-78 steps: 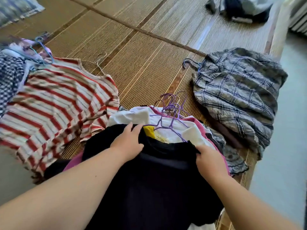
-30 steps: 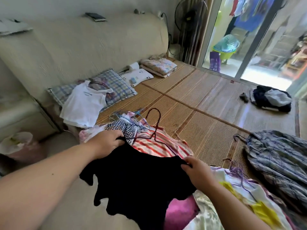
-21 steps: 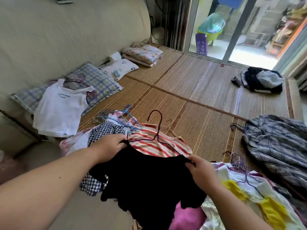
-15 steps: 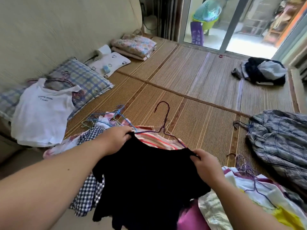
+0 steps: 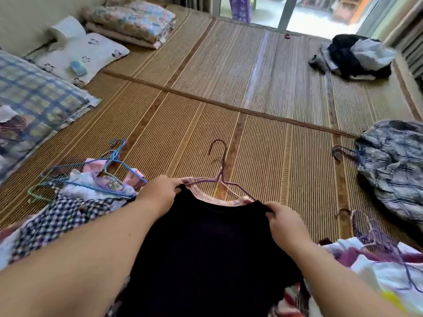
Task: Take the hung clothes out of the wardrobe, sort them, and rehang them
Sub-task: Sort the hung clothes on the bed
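At lower centre of frame, our left hand and right hand, each pinching the black top at its shoulders.

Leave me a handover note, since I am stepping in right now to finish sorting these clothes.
Left hand: grip shut on the left shoulder of the black top.
Right hand: grip shut on its right shoulder.
The top is on a purple hanger, spread over a striped garment.
Piles on the woven mat: checked clothes with blue hangers at left, plaid shirt at right, white printed pile with purple hangers at near right.
Done: clothes are out and partly sorted.
Left: sort the near-right pile, then rehang everything.
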The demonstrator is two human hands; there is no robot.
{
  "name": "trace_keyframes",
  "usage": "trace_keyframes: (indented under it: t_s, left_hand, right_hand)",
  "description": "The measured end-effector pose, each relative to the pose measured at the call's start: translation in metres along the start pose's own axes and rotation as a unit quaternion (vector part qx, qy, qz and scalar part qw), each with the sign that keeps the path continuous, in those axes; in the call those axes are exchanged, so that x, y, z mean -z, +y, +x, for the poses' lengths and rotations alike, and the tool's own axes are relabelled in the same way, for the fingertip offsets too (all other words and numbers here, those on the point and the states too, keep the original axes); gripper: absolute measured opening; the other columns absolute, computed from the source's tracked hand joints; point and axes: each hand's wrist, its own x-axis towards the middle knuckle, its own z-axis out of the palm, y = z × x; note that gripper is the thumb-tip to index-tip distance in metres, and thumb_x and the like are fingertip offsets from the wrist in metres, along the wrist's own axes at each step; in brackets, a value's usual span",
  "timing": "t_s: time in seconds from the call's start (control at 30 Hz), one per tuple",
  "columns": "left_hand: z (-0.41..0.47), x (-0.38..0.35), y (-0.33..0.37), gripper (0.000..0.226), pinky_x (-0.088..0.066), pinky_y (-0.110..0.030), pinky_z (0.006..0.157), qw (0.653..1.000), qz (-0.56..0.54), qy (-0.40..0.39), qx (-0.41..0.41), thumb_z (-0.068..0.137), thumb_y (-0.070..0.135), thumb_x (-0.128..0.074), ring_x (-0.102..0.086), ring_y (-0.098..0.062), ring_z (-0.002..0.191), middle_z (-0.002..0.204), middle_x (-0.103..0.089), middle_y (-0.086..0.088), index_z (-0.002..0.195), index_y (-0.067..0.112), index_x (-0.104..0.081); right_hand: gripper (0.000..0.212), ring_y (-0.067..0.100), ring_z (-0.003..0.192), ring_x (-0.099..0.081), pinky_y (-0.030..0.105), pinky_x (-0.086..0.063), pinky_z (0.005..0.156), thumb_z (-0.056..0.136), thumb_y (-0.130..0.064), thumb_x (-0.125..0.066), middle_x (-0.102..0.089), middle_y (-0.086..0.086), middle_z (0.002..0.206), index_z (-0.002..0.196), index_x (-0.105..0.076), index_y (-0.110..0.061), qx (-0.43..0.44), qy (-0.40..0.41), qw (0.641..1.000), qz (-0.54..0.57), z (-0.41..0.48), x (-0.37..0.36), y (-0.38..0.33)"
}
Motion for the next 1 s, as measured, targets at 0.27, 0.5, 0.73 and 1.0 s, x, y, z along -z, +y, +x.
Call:
trace_keyframes:
  t_s: [0.27,0.5,0.73,1.0]
  left_hand:
    - [0.074,-0.044,-0.01,0.036,-0.045,-0.038,0.092,0.997,0.028,-0.074,-0.013,0.099,0.028,-0.039,-0.055,-0.028,0.109,0.118,-0.058,-0.005,0.131,0.036,-0.053]
    - [0.046,-0.048,0.008,0.073,-0.02,-0.048,0.114,0.996,0.076,-0.009,-0.054,0.091,0.036,-0.054,-0.009,-0.028,0.144,0.159,0.007,0.002,0.149,0.041,-0.01]
    - [-0.049,-0.055,0.08,0.07,-0.023,-0.044,0.116,0.965,0.089,-0.051,-0.241,0.09,0.042,-0.052,-0.009,-0.02,0.146,0.16,-0.005,0.0,0.15,0.035,-0.017]
    - [-0.126,-0.105,0.188,0.061,-0.019,-0.043,0.116,0.935,0.11,-0.122,-0.315,0.092,0.04,-0.047,-0.009,-0.012,0.145,0.159,-0.009,0.008,0.147,0.041,-0.021]
  right_hand:
    - [0.038,0.02,0.1,-0.057,0.034,-0.048,0.081,0.094,-0.024,-0.047,-0.062,-0.001,0.115,0.131,-0.05,-0.034,-0.085,-0.011,0.996,0.008,0.052,-0.062,0.029]
    - [0.062,0.022,0.13,-0.037,0.045,-0.034,0.108,0.088,-0.039,-0.057,-0.039,0.001,0.14,0.143,-0.029,-0.038,-0.022,0.018,0.995,-0.101,0.026,-0.061,0.004]
    - [0.069,0.02,0.144,-0.002,0.053,-0.008,0.114,0.09,-0.039,-0.052,-0.006,0.0,0.156,0.147,-0.015,-0.036,-0.035,0.045,0.984,-0.167,-0.066,-0.028,0.027]
    - [0.068,0.019,0.143,-0.008,0.052,-0.015,0.112,0.087,-0.045,-0.05,-0.01,-0.003,0.156,0.145,-0.016,-0.04,-0.155,0.073,0.97,-0.175,-0.155,0.032,0.135]
